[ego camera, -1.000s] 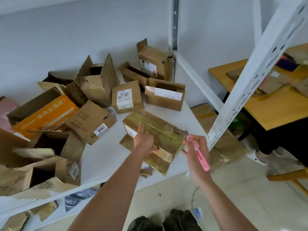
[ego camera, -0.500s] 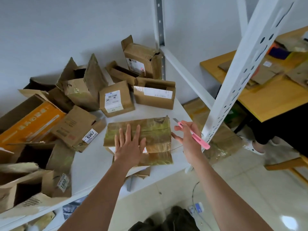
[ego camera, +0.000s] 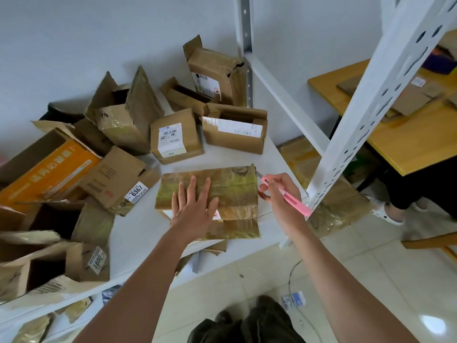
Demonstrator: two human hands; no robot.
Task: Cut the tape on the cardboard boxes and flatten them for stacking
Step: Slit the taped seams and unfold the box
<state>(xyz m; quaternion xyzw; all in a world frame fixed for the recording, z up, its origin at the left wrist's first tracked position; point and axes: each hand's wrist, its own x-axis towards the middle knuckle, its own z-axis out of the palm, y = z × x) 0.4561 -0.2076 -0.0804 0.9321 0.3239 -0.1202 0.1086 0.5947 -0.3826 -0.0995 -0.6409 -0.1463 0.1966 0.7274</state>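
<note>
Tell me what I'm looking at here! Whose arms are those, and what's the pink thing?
There is no robot here. The arms belong to a person wearing a camera on their head, so you see what they see, looking down at their own hands. In front of them is a white shelf covered with cardboard boxes, many already opened. The left hand lies flat, fingers straight, pressing on a taped box that looks squashed flat. The right hand holds a pink cutter, its tip close to the box's right edge. The job is to cut the tape and flatten the boxes. To the right stands a wooden table.
</note>
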